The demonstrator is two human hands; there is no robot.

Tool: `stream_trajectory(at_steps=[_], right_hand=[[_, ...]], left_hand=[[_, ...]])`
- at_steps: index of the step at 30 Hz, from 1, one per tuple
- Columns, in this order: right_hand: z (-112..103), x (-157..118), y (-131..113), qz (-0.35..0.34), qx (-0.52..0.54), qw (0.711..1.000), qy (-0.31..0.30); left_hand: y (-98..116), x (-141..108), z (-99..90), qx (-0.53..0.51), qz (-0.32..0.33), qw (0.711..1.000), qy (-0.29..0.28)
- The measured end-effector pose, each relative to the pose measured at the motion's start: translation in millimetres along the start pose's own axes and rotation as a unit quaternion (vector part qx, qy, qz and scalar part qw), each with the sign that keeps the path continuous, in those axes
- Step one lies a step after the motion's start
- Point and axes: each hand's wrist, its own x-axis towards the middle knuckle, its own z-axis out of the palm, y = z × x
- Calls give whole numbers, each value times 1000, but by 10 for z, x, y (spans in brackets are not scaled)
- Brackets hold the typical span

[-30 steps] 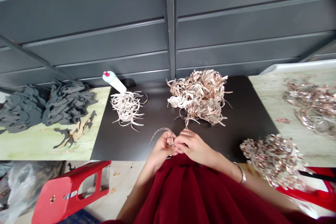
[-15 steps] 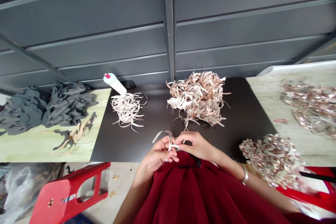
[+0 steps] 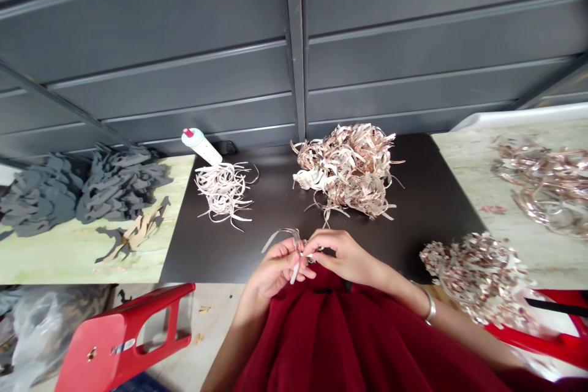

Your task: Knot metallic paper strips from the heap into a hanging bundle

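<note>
Black-topped bench (image 3: 271,196), grey panelling (image 3: 184,67) behind. Pale strip (image 3: 294,273) above near edge, pinched in the grip of both left hand (image 3: 270,272) and right hand (image 3: 344,254); limp, so presumably needs two-point steadying. Tangled metallic pile (image 3: 353,174) beyond, likely for easy reach.

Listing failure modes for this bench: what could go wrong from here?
1. The strip is thin and held between the left hand and right hand; it might slip or twist.
2. Strands stick out of the big pile just beyond the hands; one could snag the strip.
3. The shredded pile lies near the right forearm; a bump may scatter pieces.
</note>
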Motion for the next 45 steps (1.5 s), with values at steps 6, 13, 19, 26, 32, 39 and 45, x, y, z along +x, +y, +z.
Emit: stream_trajectory(at_steps=[6, 13, 19, 26, 32, 39, 45], right_hand=[[-97, -34, 20, 34, 37, 999, 1], [-206, -57, 194, 115, 169, 979, -7], [-289, -74, 375, 123, 241, 955, 123], [70, 110, 227, -28, -121, 991, 56], [188, 207, 258, -21, -142, 989, 22], [42, 161, 285, 30, -106, 994, -22], [101, 188, 323, -7, -90, 996, -27]], left_hand=[[-47, 19, 29, 27, -17, 999, 11], [-97, -9, 11, 62, -5, 998, 22], [-89, -40, -45, 335, 82, 923, 172], [-4, -77, 122, 511, 143, 819, 221], [-70, -58, 99, 488, 160, 835, 201], [-81, 25, -14, 336, 82, 930, 120], [13, 178, -34, 184, 70, 978, 67]])
